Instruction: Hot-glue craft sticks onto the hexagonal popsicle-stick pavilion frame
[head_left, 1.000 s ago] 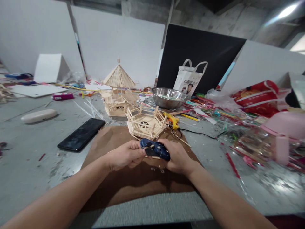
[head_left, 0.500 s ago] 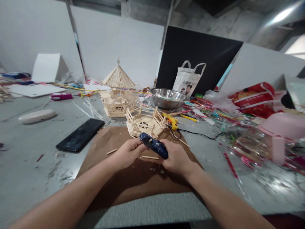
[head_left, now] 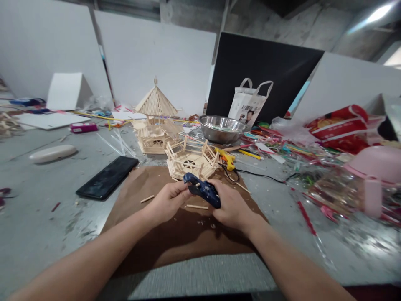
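Note:
My right hand (head_left: 230, 205) is wrapped round a dark blue hand cutter (head_left: 206, 193), whose nose points left. At that nose, the fingers of my left hand (head_left: 171, 200) are pinched on a thin wooden stick (head_left: 198, 184); a short end of it shows between the cutter's jaws, and the rest is hidden by fingers. Below the cutter, a loose wooden stick (head_left: 197, 207) lies on brown paper (head_left: 175, 246). Another short stick (head_left: 147, 199) rests left of my left hand. Just beyond the cutter stands a low wooden stick frame with railings (head_left: 191, 161).
A pavilion model of sticks (head_left: 156, 102) stands behind. On the left lie a black phone (head_left: 108, 177) and a white oval case (head_left: 53, 154). A yellow glue gun (head_left: 227, 159), a metal bowl (head_left: 222, 129), a pink-lidded jug (head_left: 372, 179) and scattered straws are to the right.
The dark lower jaw of the cutter now stands a little further from the blue upper part. Both hands stay almost in place. The view has turned slightly left.

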Action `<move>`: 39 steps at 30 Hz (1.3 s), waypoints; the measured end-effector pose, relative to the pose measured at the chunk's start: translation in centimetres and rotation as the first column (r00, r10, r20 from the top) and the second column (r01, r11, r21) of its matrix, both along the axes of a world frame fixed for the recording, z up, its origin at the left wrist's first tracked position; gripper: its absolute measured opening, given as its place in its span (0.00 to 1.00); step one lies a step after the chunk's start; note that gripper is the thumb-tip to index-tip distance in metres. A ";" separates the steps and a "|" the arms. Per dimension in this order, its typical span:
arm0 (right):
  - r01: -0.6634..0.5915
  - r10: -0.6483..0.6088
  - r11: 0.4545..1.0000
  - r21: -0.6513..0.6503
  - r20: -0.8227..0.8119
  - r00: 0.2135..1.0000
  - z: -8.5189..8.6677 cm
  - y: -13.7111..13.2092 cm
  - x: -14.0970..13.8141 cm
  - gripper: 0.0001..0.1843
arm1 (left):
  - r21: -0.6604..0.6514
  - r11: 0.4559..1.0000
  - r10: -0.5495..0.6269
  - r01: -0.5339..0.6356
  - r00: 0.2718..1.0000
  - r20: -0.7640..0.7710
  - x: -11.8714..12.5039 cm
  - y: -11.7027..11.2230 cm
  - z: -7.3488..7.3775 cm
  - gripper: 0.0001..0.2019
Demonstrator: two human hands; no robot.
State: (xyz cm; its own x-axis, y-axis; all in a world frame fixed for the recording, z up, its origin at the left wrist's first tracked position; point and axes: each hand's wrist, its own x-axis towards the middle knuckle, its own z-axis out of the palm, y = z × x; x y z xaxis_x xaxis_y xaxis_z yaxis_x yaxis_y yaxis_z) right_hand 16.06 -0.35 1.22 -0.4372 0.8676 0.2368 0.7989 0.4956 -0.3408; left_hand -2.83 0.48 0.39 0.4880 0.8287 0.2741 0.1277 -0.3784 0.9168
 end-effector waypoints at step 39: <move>-0.165 0.159 0.978 0.125 0.060 0.986 -0.5 -0.4 0.6 0.21 | -0.668 0.430 -0.343 0.607 0.795 0.501 -1.7 0.6 -0.6 0.09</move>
State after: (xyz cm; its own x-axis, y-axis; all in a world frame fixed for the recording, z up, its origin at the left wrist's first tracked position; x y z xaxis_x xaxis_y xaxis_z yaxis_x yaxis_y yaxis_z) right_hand 16.64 -0.73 0.70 -0.5832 0.7480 0.3167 0.7187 0.6569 -0.2279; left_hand -4.52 1.12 -0.18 0.8946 0.4178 -0.1585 -0.1155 0.5588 0.8213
